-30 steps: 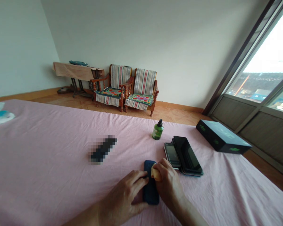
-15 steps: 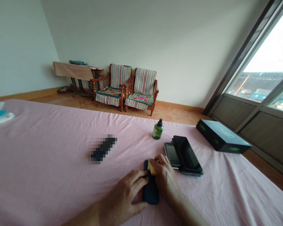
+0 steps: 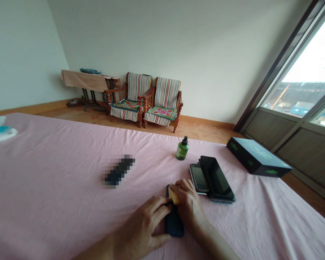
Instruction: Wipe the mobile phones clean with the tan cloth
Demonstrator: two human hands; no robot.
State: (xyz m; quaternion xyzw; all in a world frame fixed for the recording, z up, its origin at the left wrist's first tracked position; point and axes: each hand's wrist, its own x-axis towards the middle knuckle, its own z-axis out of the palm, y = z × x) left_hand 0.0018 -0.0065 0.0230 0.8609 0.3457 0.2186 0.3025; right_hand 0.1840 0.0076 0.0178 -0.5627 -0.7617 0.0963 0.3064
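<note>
A dark blue phone [image 3: 173, 224] lies on the pink tablecloth [image 3: 56, 180] near the front edge. My left hand [image 3: 143, 228] rests on its left side, fingers curled against it and holding it down. My right hand [image 3: 188, 206] is closed on a small yellow cloth [image 3: 174, 195] pressed onto the phone's far end. Most of the phone's top is hidden under both hands.
A stack of dark phones [image 3: 212, 178] lies just right of my hands. Behind it stands a green spray bottle [image 3: 182, 150]. A black box [image 3: 257, 157] sits at the right edge, a blurred dark object [image 3: 118, 172] at the centre, a white and blue pack [image 3: 0, 131] far left.
My right hand has slid the yellow cloth along the phone toward its far end. My left hand has kept its place on the phone.
</note>
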